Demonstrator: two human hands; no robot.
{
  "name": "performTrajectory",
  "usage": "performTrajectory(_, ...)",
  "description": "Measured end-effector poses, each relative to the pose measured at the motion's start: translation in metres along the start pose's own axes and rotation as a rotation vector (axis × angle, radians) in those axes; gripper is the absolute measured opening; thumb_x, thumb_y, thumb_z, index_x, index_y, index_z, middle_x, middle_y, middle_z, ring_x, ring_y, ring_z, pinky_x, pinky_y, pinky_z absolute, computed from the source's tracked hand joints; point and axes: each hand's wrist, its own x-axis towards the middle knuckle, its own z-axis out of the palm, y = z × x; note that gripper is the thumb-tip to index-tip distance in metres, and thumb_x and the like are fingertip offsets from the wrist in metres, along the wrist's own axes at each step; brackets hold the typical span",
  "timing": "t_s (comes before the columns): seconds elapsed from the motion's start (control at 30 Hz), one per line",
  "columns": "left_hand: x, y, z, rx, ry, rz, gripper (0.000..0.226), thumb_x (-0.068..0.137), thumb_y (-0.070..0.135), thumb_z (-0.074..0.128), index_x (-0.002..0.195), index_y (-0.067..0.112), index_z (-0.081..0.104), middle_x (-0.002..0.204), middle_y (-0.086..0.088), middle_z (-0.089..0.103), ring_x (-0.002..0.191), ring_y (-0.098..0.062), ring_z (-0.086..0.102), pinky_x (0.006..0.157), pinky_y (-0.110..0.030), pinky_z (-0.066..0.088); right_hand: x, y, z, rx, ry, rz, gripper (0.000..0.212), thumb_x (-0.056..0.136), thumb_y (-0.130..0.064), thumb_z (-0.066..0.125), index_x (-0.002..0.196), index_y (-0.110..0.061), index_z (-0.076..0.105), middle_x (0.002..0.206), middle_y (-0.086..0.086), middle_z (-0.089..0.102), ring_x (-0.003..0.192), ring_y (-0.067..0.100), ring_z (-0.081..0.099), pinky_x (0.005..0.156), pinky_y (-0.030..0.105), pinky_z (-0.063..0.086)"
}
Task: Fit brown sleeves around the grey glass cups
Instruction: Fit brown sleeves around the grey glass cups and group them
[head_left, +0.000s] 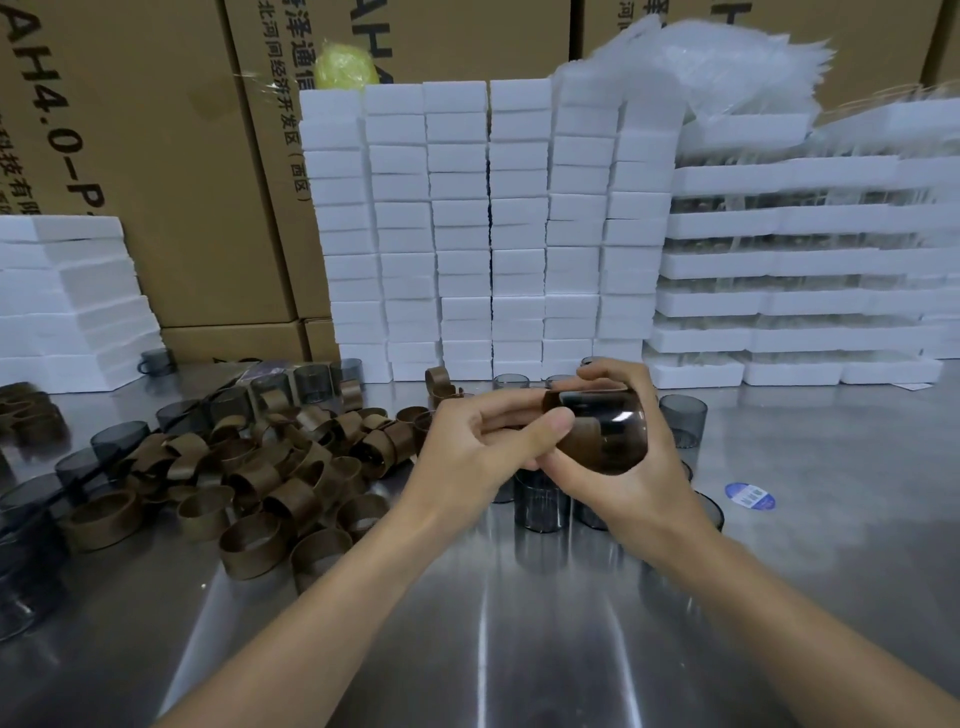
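Above the steel table I hold a grey glass cup on its side, its base facing me. My right hand grips the cup from below and behind. A brown sleeve sits around the cup's left part, and my left hand pinches it with thumb and fingers. A heap of loose brown sleeves lies on the table to the left. Bare grey cups stand under my hands, and one more cup stands to the right.
White foam blocks are stacked in columns behind, with foam trays on the right and cardboard boxes at the back. More grey cups stand beyond the heap. A blue sticker lies on the steel table.
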Motion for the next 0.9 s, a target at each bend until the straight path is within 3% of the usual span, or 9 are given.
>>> performTrajectory(0.13, 0.0, 0.001, -0.003, -0.036, -0.082, 0.015, 0.033, 0.095, 0.026, 0.079, 0.126, 0.014, 0.081, 0.118, -0.005, 0.082, 0.116, -0.02, 0.077, 0.089, -0.028, 0.063, -0.002, 0.001, 0.005, -0.003, 0.012, -0.045, 0.063, 0.083, -0.036, 0.085, 0.135, -0.026, 0.052, 0.121, -0.008, 0.074, 0.111, 0.017, 0.074, 0.091, 0.027, 0.06)
performTrajectory(0.23, 0.002, 0.0, -0.007, -0.054, -0.125, 0.034, 0.036, 0.095, 0.025, 0.08, 0.129, 0.011, 0.079, 0.121, -0.007, 0.082, 0.118, -0.021, 0.077, 0.091, -0.026, 0.062, -0.002, 0.001, 0.003, -0.014, 0.012, -0.077, 0.067, 0.082, -0.034, 0.085, 0.138, -0.021, 0.05, 0.122, -0.002, 0.073, 0.114, 0.026, 0.074, 0.094, 0.04, 0.062)
performTrajectory(0.3, 0.003, -0.001, -0.009, -0.036, -0.145, 0.034, 0.036, 0.095, 0.025, 0.082, 0.128, 0.012, 0.079, 0.122, -0.006, 0.081, 0.12, -0.021, 0.076, 0.094, -0.026, 0.06, -0.003, 0.001, 0.004, -0.015, 0.003, -0.085, 0.067, 0.083, -0.033, 0.085, 0.137, -0.019, 0.049, 0.116, 0.0, 0.073, 0.106, 0.029, 0.075, 0.089, 0.044, 0.063)
performTrajectory(0.4, 0.005, 0.002, -0.016, 0.027, -0.177, 0.018, 0.045, 0.087, 0.038, 0.082, 0.128, 0.018, 0.079, 0.123, -0.002, 0.081, 0.119, -0.019, 0.076, 0.099, -0.027, 0.059, -0.003, 0.002, 0.005, -0.016, -0.016, -0.073, 0.062, 0.082, -0.03, 0.086, 0.133, -0.028, 0.05, 0.106, -0.004, 0.073, 0.089, 0.022, 0.075, 0.077, 0.034, 0.063)
performTrajectory(0.5, 0.007, 0.001, -0.021, 0.08, -0.21, -0.016, 0.056, 0.081, 0.038, 0.087, 0.132, 0.02, 0.076, 0.126, -0.002, 0.079, 0.115, -0.023, 0.078, 0.103, -0.037, 0.061, 0.0, 0.005, 0.001, -0.069, -0.074, -0.022, 0.072, 0.077, -0.026, 0.087, 0.137, -0.038, 0.049, 0.113, -0.012, 0.073, 0.093, 0.018, 0.077, 0.077, 0.028, 0.063)
performTrajectory(0.6, 0.007, -0.003, -0.02, 0.064, -0.164, -0.03, 0.055, 0.077, 0.036, 0.09, 0.129, 0.021, 0.078, 0.123, -0.002, 0.08, 0.112, -0.025, 0.079, 0.101, -0.038, 0.062, 0.002, 0.007, 0.0, -0.153, -0.112, 0.022, 0.091, 0.073, -0.035, 0.095, 0.147, -0.042, 0.042, 0.125, -0.014, 0.071, 0.108, 0.018, 0.078, 0.086, 0.041, 0.065)
performTrajectory(0.73, 0.007, -0.004, -0.021, 0.017, -0.186, -0.063, 0.055, 0.078, 0.027, 0.092, 0.131, 0.02, 0.078, 0.123, -0.006, 0.081, 0.114, -0.029, 0.078, 0.102, -0.044, 0.062, 0.0, 0.008, 0.004, -0.085, -0.115, 0.063, 0.092, 0.073, -0.027, 0.096, 0.146, -0.041, 0.043, 0.13, -0.011, 0.067, 0.111, 0.023, 0.077, 0.091, 0.052, 0.066)
performTrajectory(0.9, 0.004, -0.005, -0.012, 0.109, -0.217, -0.025, 0.043, 0.083, 0.011, 0.093, 0.123, 0.018, 0.08, 0.112, -0.008, 0.083, 0.108, -0.026, 0.08, 0.093, -0.033, 0.063, -0.008, 0.006, 0.011, -0.186, -0.243, 0.054, 0.09, 0.071, -0.027, 0.086, 0.144, -0.046, 0.036, 0.116, -0.009, 0.077, 0.102, 0.022, 0.08, 0.089, 0.055, 0.064)
